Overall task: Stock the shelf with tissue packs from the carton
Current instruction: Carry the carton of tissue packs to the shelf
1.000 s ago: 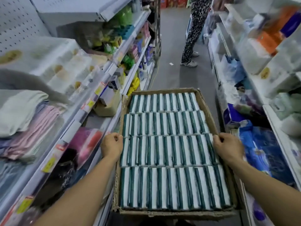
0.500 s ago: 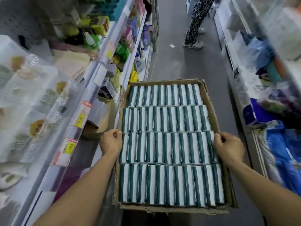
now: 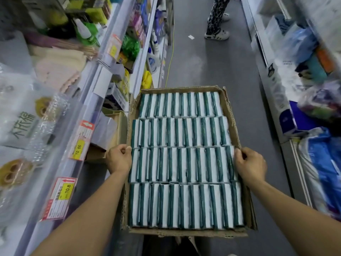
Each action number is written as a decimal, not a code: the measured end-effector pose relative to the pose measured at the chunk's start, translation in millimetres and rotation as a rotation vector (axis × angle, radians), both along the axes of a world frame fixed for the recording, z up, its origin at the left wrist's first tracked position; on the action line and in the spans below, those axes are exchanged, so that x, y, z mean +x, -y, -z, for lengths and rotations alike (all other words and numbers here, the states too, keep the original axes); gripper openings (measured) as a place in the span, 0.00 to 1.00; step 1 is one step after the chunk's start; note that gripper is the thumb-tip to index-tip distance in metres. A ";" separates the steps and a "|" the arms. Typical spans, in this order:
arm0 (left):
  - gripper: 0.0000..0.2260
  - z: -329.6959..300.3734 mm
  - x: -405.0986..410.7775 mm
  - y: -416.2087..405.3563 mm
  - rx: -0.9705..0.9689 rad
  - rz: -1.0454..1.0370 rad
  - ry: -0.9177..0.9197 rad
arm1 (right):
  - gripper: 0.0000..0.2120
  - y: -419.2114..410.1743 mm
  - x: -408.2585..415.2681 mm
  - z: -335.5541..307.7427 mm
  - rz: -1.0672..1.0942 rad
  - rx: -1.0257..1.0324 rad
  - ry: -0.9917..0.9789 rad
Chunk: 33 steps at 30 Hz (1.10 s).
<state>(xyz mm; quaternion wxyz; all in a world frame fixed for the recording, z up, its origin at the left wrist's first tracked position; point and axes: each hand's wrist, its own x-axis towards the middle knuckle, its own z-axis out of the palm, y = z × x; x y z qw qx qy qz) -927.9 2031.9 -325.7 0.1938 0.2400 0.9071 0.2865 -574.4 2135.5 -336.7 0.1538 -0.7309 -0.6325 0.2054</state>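
The carton (image 3: 232,115) fills the frame's centre, long axis running away up the aisle, tissue packs (image 3: 184,163) in four rows. The left hand (image 3: 118,159) grips its left wall and the right hand (image 3: 251,166) its right wall, fingers apparently curled over the third row's ends. The shelf (image 3: 88,100) lies at frame left, nearer the left hand.

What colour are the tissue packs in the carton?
The tissue packs are white with dark green stripes, best seen in the head view.

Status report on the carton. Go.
Both hands gripping the carton: left hand on its left wall, right hand on its right. Tissue packs fill it, four rows, none out. Person standing ahead in the aisle.
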 end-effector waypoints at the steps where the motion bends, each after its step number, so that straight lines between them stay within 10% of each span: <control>1: 0.08 1.9 0.8 0.8 -0.010 0.005 -0.009 | 0.17 0.3 0.1 3.5 -0.003 -0.009 0.007; 17: 0.09 10.2 4.1 -14.0 -0.079 -0.015 0.068 | 0.16 -23.6 -28.5 -15.9 -0.147 -0.335 0.182; 23: 0.36 -24.0 41.3 -5.1 -0.204 0.270 0.017 | 0.32 -38.2 -55.7 -42.9 -0.464 -0.306 0.279; 33: 0.32 -31.1 133.3 17.6 -0.202 0.164 0.151 | 0.24 -69.2 -67.7 -46.3 -1.139 -0.117 0.246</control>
